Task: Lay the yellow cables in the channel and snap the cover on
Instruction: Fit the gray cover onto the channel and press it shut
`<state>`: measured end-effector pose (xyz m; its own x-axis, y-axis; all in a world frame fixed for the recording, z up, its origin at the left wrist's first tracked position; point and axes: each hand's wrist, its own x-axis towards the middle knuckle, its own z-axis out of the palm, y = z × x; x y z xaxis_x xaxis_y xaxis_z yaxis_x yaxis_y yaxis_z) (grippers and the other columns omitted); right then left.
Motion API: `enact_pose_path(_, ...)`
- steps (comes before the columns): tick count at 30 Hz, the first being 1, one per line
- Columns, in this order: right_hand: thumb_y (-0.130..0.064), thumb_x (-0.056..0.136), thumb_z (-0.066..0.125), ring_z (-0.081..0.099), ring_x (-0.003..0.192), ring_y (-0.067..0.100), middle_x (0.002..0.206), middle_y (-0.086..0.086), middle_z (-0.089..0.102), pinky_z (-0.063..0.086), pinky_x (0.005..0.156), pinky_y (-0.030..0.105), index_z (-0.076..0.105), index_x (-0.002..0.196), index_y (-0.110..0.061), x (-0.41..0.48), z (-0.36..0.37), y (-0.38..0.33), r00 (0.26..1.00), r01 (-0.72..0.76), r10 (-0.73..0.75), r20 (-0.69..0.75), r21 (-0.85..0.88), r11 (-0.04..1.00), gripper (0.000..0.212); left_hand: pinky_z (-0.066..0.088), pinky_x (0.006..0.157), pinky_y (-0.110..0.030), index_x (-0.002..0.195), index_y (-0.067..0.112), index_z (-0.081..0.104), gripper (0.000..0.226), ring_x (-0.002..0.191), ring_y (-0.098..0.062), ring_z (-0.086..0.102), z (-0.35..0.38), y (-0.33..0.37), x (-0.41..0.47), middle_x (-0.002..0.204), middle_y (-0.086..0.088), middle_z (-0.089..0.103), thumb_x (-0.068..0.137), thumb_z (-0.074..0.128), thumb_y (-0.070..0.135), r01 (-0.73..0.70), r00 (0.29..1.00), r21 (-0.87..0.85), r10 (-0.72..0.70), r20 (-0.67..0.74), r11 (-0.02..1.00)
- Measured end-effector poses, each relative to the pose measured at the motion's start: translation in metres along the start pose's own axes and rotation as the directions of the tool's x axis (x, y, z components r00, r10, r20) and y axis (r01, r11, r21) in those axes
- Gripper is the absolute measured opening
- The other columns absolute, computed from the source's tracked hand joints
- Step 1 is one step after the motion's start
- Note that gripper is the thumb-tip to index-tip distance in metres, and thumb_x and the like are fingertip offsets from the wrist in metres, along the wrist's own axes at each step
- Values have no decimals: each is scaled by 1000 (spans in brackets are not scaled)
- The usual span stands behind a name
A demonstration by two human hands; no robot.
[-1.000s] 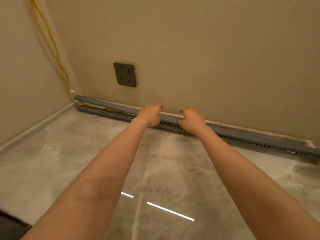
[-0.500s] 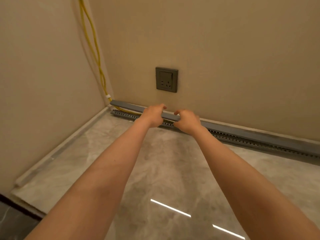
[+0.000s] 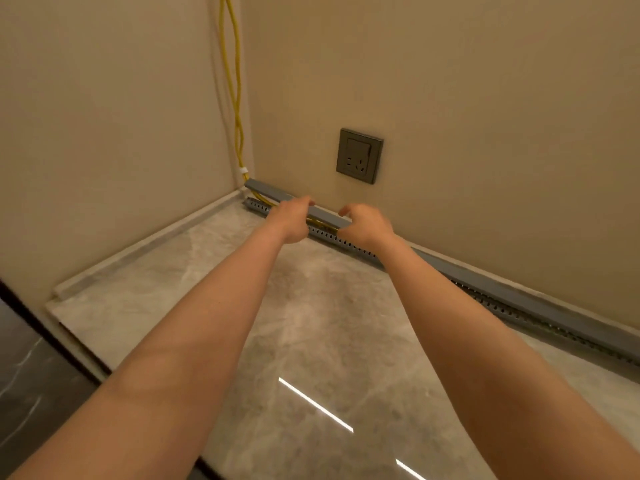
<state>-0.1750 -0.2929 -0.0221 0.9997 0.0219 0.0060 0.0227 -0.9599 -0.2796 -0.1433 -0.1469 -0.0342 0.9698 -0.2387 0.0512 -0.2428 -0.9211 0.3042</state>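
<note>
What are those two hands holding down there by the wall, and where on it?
Both the left hand and right hand grip the grey cover strip, side by side near its corner end, above the slotted channel.

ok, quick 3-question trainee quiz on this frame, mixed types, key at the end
1. True or false: the grey cover is fully snapped onto the slotted channel at the corner end.
2. Which hand is nearer the corner? A) left hand B) right hand
3. Fill in: the yellow cables run down the wall ____ into the channel.

Key: 1 false, it sits lifted there with cable showing beneath; 2 A; 3 corner.
</note>
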Motion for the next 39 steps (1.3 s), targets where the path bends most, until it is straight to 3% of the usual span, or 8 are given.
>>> enact_pose_path(13,-25,88,59,48,124,29,135,10,51,41,102,43,44,135,-17,77,43,-77,999,32,-33,11,63,997,51,39,106,-41,142,13,35,61,131,-34,42,-26,-99,50,141,-16,43,86,55,7,-7,1000,135,11,-26,991)
enact_pose_path(21,-28,86,62,37,131,33,142,14,40,34,106,46,30,143,-10,133,69,-114,992,-125,125,-9,-41,991,68,38,108,-39,142,12,35,68,132,-30,42,-44,-164,111,143,-13,40,82,64,5,-132,990,64,128,53,989)
enact_pose_path(23,-30,86,63,38,132,33,143,15,39,33,106,46,27,144,-9,139,74,-110,981,-190,192,16,-71,979,71,41,103,-36,137,9,40,58,128,-30,46,-42,-168,118,139,-15,44,84,61,2,-133,988,27,130,83,991)
enact_pose_path(27,-38,84,64,50,119,32,129,13,53,39,100,45,44,131,-12,153,79,-102,949,-296,302,87,-68,953,58,49,83,-34,122,1,53,31,102,-32,62,-33,-175,135,118,-19,60,91,47,6,53,993,-110,-41,111,992)
enact_pose_path(30,-40,80,68,57,108,30,116,11,62,45,85,38,57,116,-12,159,76,-97,943,-308,312,120,-47,950,47,50,59,-32,126,-1,48,34,60,-24,56,-17,-181,147,111,-19,58,94,41,9,262,952,-317,-192,237,911)
enact_pose_path(32,-43,78,70,58,100,29,108,10,63,44,76,34,59,111,-11,160,76,-95,941,-319,321,109,-34,947,47,47,49,-31,129,1,45,35,56,-21,51,-9,-181,152,110,-19,55,96,38,9,347,925,-451,-219,311,823)
enact_pose_path(36,-43,74,74,57,93,27,96,6,58,45,75,34,59,109,-11,160,72,-88,908,-356,360,215,-61,933,50,56,68,-38,127,8,46,35,71,-25,59,6,-174,159,115,-17,56,92,45,8,416,898,-642,-180,401,645)
enact_pose_path(39,-33,73,77,55,89,26,98,8,56,46,76,34,58,108,-7,161,63,-78,885,-365,365,290,-55,929,47,45,47,-25,110,13,47,23,53,-16,51,11,-174,161,80,-9,55,89,55,11,417,896,-656,-165,412,629)
